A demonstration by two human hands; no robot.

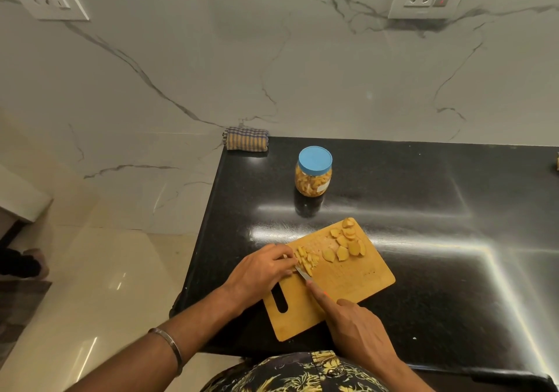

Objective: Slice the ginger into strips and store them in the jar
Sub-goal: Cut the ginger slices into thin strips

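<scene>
Black counter carries your cutting board. Your left hand pinches ginger strips; your right hand grips the knife beside them. Ginger slices lie farther along, and the lidded jar stands behind.

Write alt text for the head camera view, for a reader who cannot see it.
A person cuts ginger strips on a wooden cutting board, the left hand steadying the pile while the right hand grips a small knife. Uncut ginger slices lie farther along the board. Behind it on the black counter stand a blue-lidded jar, lid on, and a folded checked cloth.
</scene>
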